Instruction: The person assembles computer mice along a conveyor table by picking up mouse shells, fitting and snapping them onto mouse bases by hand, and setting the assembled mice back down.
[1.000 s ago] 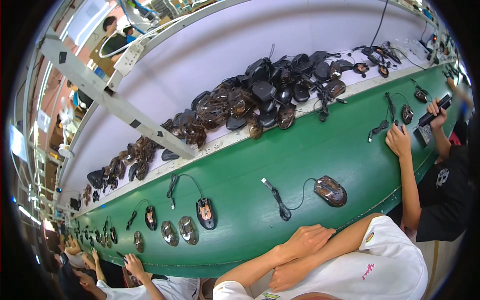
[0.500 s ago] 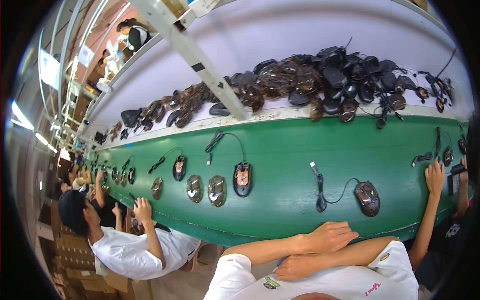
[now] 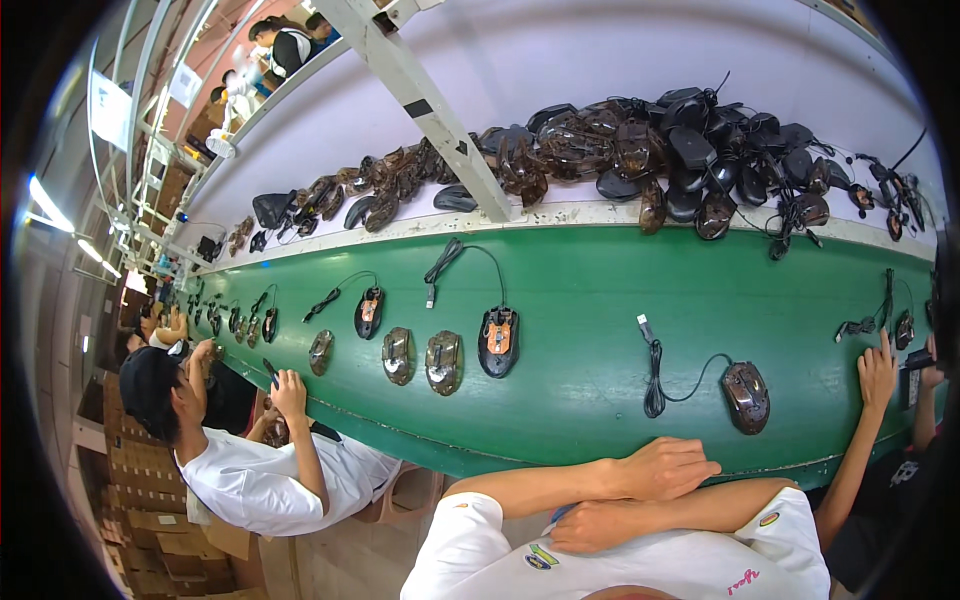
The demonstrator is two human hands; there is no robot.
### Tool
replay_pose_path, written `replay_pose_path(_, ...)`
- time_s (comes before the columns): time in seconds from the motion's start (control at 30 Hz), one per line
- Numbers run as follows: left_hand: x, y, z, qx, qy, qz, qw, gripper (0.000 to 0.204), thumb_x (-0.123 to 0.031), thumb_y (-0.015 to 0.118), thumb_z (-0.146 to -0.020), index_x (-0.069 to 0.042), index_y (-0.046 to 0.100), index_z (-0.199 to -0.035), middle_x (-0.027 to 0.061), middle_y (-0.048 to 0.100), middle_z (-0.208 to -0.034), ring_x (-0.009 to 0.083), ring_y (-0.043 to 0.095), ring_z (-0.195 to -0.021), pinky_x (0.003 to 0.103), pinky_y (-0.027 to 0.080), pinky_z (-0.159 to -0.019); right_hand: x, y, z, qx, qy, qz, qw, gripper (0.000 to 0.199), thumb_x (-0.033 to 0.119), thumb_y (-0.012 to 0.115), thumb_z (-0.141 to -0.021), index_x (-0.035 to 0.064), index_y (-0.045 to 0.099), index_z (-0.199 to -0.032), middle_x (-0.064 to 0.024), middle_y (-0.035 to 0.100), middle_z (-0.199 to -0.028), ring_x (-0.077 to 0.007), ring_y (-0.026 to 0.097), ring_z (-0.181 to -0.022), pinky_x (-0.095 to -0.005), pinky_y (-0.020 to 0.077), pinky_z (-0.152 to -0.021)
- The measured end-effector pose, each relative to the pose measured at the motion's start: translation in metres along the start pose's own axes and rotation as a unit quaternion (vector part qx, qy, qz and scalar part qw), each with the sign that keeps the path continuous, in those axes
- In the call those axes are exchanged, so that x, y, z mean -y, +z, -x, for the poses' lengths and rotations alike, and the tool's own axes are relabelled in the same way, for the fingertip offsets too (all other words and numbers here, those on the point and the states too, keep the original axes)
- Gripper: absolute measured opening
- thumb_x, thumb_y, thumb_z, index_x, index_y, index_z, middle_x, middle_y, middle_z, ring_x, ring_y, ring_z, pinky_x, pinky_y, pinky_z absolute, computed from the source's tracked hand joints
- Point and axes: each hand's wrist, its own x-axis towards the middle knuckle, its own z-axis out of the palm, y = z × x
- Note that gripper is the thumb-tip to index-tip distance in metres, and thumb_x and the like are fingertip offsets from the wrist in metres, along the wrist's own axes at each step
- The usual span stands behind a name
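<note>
My forearms are crossed at the near edge of the green work surface. My left hand (image 3: pixel 668 469) lies on the right, fingers curled in, with nothing visible in them. Lower down, under my left forearm, my right hand (image 3: pixel 592 527) is closed; a bit of blue shows beside it, too small to name. Ahead of my left hand lies an assembled computer mouse (image 3: pixel 747 398) with a brown translucent shell, its bundled cable (image 3: pixel 654 385) to its left. Further left are an opened mouse (image 3: pixel 498 341) and two loose brown shells, one of them a mouse cover (image 3: pixel 444 362). Neither hand touches them.
A shelf (image 3: pixel 590 216) behind the green surface (image 3: pixel 580 300) holds a heap of mice and shells (image 3: pixel 690 150). A slanted white post (image 3: pixel 430 110) stands before it. A co-worker (image 3: pixel 250 470) sits left holding a tool; another person's hand (image 3: pixel 878 375) reaches in from the right.
The view has shifted slightly. Against the shelf, the mice on the green surface seem a little further left. The right-hand co-worker's finger now points out. My hands stay put.
</note>
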Motion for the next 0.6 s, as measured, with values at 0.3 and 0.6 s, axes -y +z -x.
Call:
replay_pose_path(0.3, 0.0008, 0.002, 0.0032, 0.038, -0.01, -0.011, 0.999, 0.018, -0.003, 0.064, -0.087, -0.003, 0.066, -0.105, 0.0057, 0.055, -0.079, 0.0218, 0.052, -0.072, 0.033, 0.045, -0.062, 0.0036, -0.0039, -0.0003, 0.095, 0.012, 0.016, 0.995, 0.007, 0.01, 0.055, -0.097, 0.0035, 0.058, -0.094, -0.0113, 0.063, -0.087, -0.0308, 0.062, -0.076, -0.0422, 0.0521, -0.069)
replay_pose_path(0.6, -0.0002, 0.0018, 0.005, 0.088, -0.024, -0.032, 0.995, 0.008, -0.007, 0.064, -0.088, -0.006, 0.063, -0.096, 0.0058, 0.054, -0.077, 0.0227, 0.052, -0.073, 0.034, 0.046, -0.063, 0.0042, -0.0033, -0.0026, 0.013, 0.006, -0.001, 1.0, 0.02, 0.014, 0.054, -0.099, 0.0049, 0.055, -0.081, -0.0104, 0.062, -0.073, -0.0294, 0.06, -0.064, -0.04, 0.0505, -0.063)
